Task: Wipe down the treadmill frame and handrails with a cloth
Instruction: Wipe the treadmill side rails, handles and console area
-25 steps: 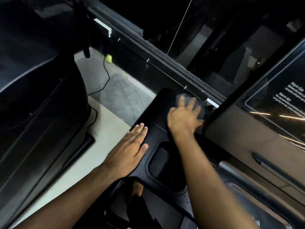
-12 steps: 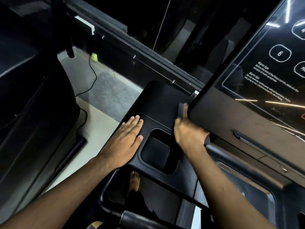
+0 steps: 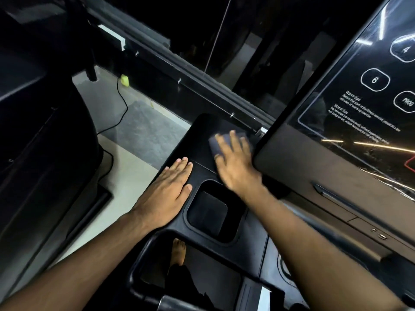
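Head view: a dark cloth (image 3: 226, 140) is pressed flat under the open right hand (image 3: 235, 163); the left hand (image 3: 167, 191) is laid empty and flat on the treadmill frame (image 3: 199, 131).

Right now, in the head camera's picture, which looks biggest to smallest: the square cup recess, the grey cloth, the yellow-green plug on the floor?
1. Black square cup recess.
2. Grey cloth, partly hidden under the right hand.
3. Small yellow-green plug, farther away, so truly unsure.

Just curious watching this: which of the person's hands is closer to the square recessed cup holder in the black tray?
Left. The left hand lies flat with its thumb beside the square recessed cup holder. The right hand presses the dark cloth beyond it.
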`<act>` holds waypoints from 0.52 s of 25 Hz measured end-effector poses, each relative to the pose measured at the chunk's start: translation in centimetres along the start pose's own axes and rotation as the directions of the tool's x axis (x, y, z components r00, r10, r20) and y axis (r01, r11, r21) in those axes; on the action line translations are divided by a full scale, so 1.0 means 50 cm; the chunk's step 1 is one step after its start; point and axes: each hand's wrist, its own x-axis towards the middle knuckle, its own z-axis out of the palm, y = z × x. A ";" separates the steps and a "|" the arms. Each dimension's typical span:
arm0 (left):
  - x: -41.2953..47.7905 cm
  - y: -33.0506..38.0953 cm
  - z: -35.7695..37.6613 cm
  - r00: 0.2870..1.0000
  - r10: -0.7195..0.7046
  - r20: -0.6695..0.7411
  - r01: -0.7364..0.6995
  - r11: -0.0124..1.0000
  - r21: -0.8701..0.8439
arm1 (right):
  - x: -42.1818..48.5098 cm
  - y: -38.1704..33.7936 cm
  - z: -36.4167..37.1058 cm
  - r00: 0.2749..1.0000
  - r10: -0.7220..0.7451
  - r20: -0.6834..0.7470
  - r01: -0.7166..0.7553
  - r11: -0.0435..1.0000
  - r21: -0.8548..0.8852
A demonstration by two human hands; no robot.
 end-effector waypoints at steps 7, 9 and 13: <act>0.032 -0.007 0.005 1.000 0.015 0.027 -0.016 0.999 0.038 | 0.093 -0.002 0.011 0.997 0.029 -0.071 -0.029 1.000 0.004; 0.032 -0.007 0.005 0.999 0.012 0.034 -0.013 0.999 0.037 | 0.110 0.021 -0.014 0.969 0.241 -0.061 -0.228 0.959 0.167; 0.024 -0.002 0.004 0.999 0.025 0.033 -0.027 0.998 0.052 | -0.007 -0.041 0.009 0.993 -0.013 -0.119 0.034 0.984 0.173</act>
